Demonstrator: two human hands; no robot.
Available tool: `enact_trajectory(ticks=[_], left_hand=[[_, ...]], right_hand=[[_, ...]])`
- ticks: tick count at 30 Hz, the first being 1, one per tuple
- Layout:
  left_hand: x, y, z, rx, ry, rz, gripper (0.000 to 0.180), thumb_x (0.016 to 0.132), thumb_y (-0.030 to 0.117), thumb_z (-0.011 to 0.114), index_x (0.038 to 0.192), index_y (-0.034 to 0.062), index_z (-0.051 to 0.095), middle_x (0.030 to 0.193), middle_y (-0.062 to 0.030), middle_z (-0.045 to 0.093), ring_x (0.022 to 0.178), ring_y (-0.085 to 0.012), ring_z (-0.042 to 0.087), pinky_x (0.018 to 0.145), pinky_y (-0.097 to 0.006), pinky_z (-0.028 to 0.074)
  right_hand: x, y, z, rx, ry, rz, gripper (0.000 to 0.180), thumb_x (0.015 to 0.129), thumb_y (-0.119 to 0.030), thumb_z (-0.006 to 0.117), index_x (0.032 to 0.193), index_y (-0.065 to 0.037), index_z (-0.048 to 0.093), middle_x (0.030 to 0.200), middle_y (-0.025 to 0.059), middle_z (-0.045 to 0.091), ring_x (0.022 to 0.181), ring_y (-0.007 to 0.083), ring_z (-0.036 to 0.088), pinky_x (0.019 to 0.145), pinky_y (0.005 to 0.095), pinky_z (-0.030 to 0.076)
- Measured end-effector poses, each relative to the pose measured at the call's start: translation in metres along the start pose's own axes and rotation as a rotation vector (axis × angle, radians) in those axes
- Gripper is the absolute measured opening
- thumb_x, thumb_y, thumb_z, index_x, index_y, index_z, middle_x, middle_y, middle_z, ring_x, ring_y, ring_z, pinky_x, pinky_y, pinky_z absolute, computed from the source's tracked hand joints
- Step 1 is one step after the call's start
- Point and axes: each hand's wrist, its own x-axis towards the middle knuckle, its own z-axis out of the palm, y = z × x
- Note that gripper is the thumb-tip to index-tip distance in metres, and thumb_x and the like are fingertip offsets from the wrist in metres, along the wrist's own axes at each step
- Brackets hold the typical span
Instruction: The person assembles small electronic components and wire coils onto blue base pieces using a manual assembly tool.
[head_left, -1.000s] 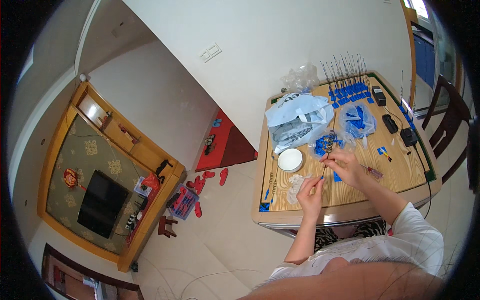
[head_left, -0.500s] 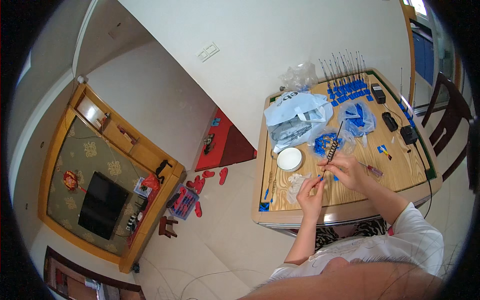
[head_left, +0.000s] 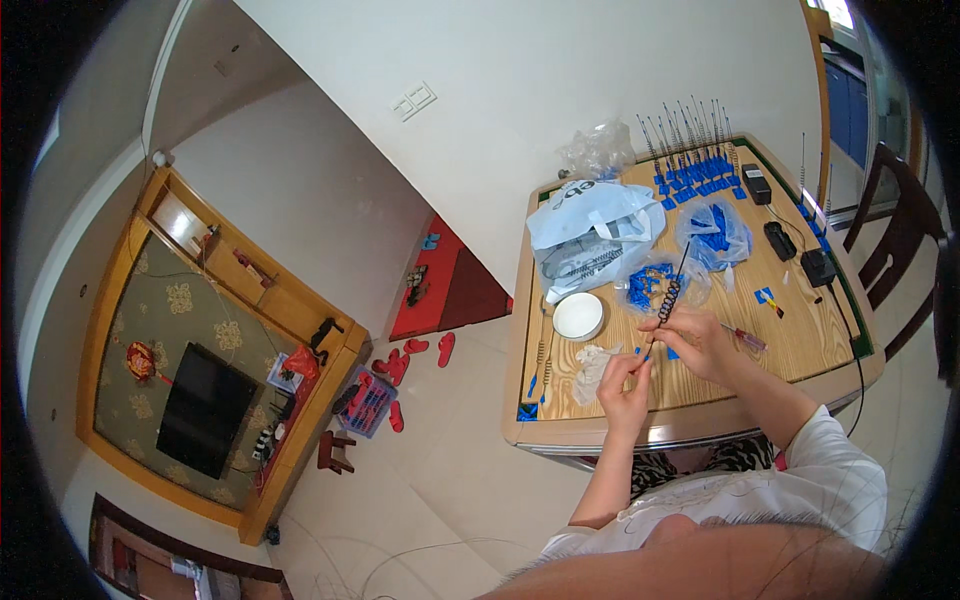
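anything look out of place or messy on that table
Nothing spilled or broken. The wooden table is cluttered but orderly: blue parts stay in clear bags, and rods stand in a row at the far edge.

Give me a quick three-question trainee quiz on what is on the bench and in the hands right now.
1. True or false: both hands, the left hand and the right hand, are on the thin coiled rod.
2. Which lies closest to the left hand on the wooden table? A. the round white dish B. the black boxes C. the row of upright rods on blue bases
3. Fill in: the clear bags hold small parts of ___ colour.

Key: 1 true; 2 A; 3 blue.
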Motion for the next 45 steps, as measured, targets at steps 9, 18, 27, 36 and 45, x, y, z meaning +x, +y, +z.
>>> enact_trajectory(ticks=[9, 18, 27, 36, 45], left_hand=[[-0.004, -0.007, 0.003, -0.041, -0.014, -0.081, 0.009, 0.074, -0.005, 0.068, 0.079, -0.0027, 0.061, 0.077, -0.0068, 0.06, 0.07, -0.0122, 0.055, 0.063, -0.022, 0.044], [-0.006, -0.009, 0.003, -0.02, -0.006, -0.066, 0.007, 0.076, -0.002, 0.069, 0.079, -0.0016, 0.062, 0.076, -0.0081, 0.06, 0.065, -0.0134, 0.055, 0.06, -0.024, 0.044], [-0.01, -0.016, 0.002, 0.001, -0.041, -0.083, 0.008, 0.074, -0.004, 0.069, 0.079, -0.0028, 0.062, 0.074, -0.0073, 0.06, 0.067, -0.0123, 0.054, 0.061, -0.023, 0.043], [-0.008, -0.016, 0.0, -0.006, -0.043, -0.082, 0.008, 0.074, -0.005, 0.068, 0.078, -0.0029, 0.062, 0.075, -0.0075, 0.059, 0.067, -0.0129, 0.055, 0.061, -0.023, 0.044], [-0.009, -0.013, 0.0, 0.015, -0.025, -0.054, 0.008, 0.074, -0.002, 0.069, 0.079, -0.0013, 0.062, 0.078, -0.0092, 0.061, 0.067, -0.016, 0.057, 0.061, -0.025, 0.046]], right_hand=[[0.001, 0.008, 0.003, 0.053, -0.019, -0.022, 0.014, 0.08, -0.003, 0.058, 0.092, 0.001, 0.065, 0.087, 0.0127, 0.067, 0.083, 0.0257, 0.063, 0.075, 0.0335, 0.048], [-0.003, 0.017, 0.005, 0.123, -0.009, 0.057, 0.014, 0.083, -0.004, 0.057, 0.093, 0.001, 0.065, 0.086, 0.0121, 0.067, 0.085, 0.022, 0.064, 0.074, 0.0311, 0.049], [-0.007, 0.022, 0.008, 0.156, -0.003, 0.186, 0.015, 0.085, -0.006, 0.055, 0.094, -0.001, 0.066, 0.09, 0.0117, 0.066, 0.084, 0.0203, 0.063, 0.074, 0.0295, 0.048], [-0.007, 0.015, 0.006, 0.117, -0.021, 0.169, 0.015, 0.085, -0.007, 0.055, 0.095, -0.001, 0.066, 0.089, 0.0124, 0.066, 0.085, 0.0207, 0.063, 0.075, 0.0302, 0.048], [-0.012, 0.015, 0.013, 0.003, 0.059, -0.056, 0.012, 0.08, -0.006, 0.061, 0.09, -0.003, 0.068, 0.079, 0.0108, 0.064, 0.074, 0.0248, 0.061, 0.064, 0.0322, 0.047]])
